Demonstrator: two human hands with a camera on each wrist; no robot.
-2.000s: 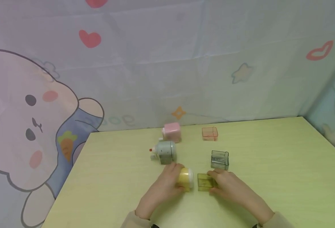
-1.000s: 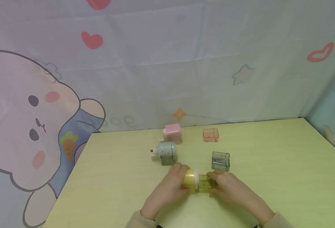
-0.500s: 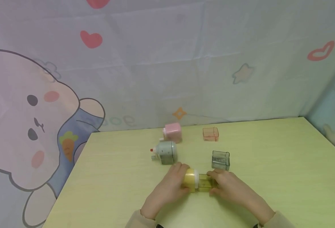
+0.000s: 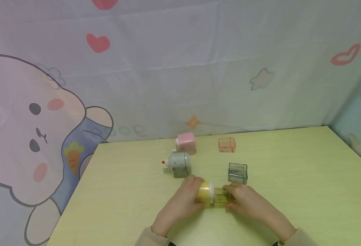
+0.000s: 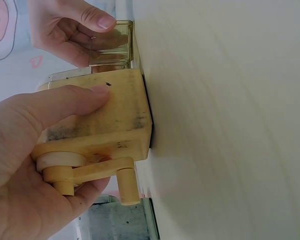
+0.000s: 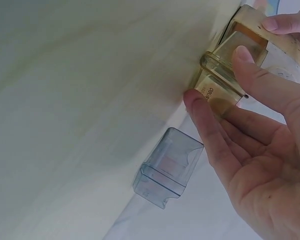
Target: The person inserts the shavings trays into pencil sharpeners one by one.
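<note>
My left hand grips a yellow crank pencil sharpener by its sides, low at the table. In the left wrist view its crank handle points away from the other hand, and the thumb lies along the dirty flat face. A clear yellow shavings drawer is pinched between the thumb and fingers of my right hand. The drawer's far end meets the sharpener's white-rimmed end. The right wrist view has the drawer lined up at the sharpener's opening, partly covered by the thumb.
Behind the left hand lie a grey crank sharpener and a pink one. A clear grey drawer stands just beyond the right hand, with a clear pink drawer farther back. A printed curtain hangs behind the table.
The left hand has slid the yellow sharpener rightward, closing the gap to the drawer. Over the last second both hands have stayed nearly still.
</note>
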